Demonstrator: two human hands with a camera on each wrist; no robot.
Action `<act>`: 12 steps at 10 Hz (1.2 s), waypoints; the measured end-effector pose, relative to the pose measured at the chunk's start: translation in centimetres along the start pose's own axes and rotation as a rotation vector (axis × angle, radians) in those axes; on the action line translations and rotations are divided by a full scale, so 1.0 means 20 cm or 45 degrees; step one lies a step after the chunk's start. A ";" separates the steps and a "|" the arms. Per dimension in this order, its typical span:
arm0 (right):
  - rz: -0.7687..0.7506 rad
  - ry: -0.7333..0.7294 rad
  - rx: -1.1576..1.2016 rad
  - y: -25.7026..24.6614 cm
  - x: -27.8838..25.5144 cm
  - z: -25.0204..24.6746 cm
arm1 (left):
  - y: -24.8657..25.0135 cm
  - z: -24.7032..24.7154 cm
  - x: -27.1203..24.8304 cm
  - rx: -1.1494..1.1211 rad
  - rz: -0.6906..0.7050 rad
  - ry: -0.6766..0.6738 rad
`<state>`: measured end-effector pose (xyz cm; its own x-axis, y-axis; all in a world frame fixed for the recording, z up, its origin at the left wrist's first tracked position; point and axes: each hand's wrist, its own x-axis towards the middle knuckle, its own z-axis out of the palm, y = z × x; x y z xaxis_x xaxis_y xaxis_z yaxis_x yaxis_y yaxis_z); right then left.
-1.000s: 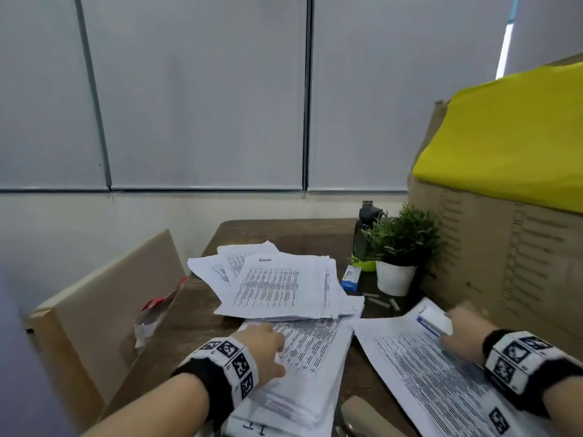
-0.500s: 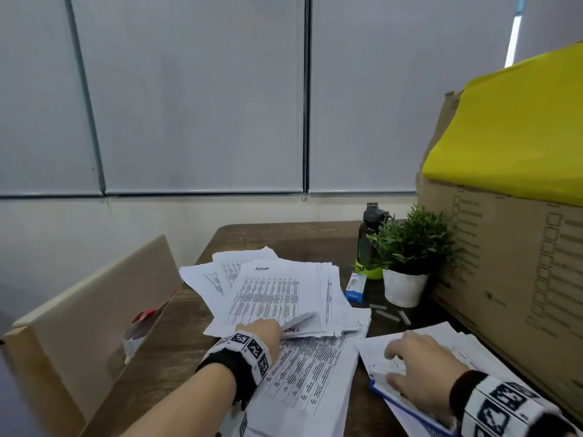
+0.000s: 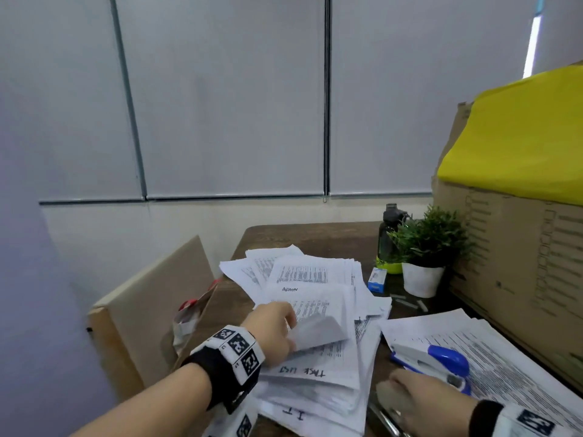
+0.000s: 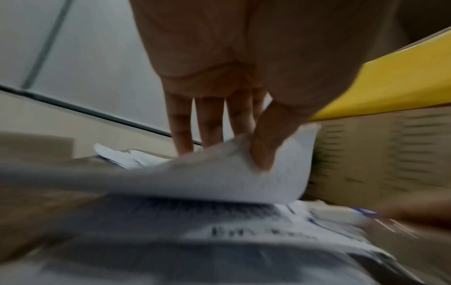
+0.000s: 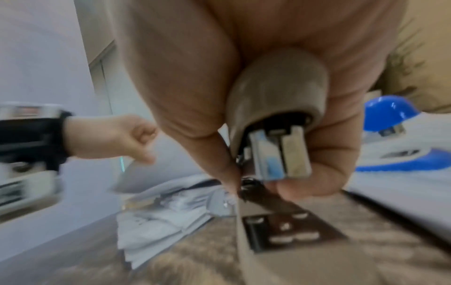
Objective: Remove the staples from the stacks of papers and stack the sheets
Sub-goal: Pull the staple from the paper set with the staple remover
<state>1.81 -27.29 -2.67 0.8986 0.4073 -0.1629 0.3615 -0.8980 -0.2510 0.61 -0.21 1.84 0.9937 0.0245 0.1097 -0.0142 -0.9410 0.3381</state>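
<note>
Your left hand (image 3: 273,330) pinches the top sheet (image 3: 318,331) up to expose its staple; your right hand (image 3: 422,402) grips the beige stapler (image 5: 275,115), ready to pry

The wooden table (image 3: 315,236) shows bare surface at its far edge, behind the fanned loose sheets (image 3: 303,275). The centre is covered by a thick paper stack (image 3: 318,373), with a second stack (image 3: 504,351) to the right carrying a blue stapler (image 3: 432,362); only a narrow bare strip lies between them. The right side is closed off by a large cardboard box (image 3: 517,257). A potted plant (image 3: 424,263), dark bottle (image 3: 389,238) and small blue box (image 3: 377,279) crowd the far right corner. A cardboard panel (image 3: 151,298) bounds the left edge.
</note>
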 end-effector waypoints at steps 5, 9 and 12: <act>-0.153 0.043 0.104 -0.43 -0.32 0.07 | -0.11 0.05 -0.80 0.346 0.070 -0.710; -0.392 -0.055 0.009 -0.63 -0.35 0.15 | -0.28 -0.01 -0.89 0.533 0.014 -0.691; -0.334 -0.083 -0.032 -0.74 -0.28 0.19 | -0.32 -0.03 -0.89 0.436 0.057 -0.727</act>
<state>-9.49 -15.55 -1.60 0.7560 0.6355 -0.1568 0.5865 -0.7640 -0.2690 -17.14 5.67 -1.70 0.8972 -0.1113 -0.4275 -0.1142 -0.9933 0.0188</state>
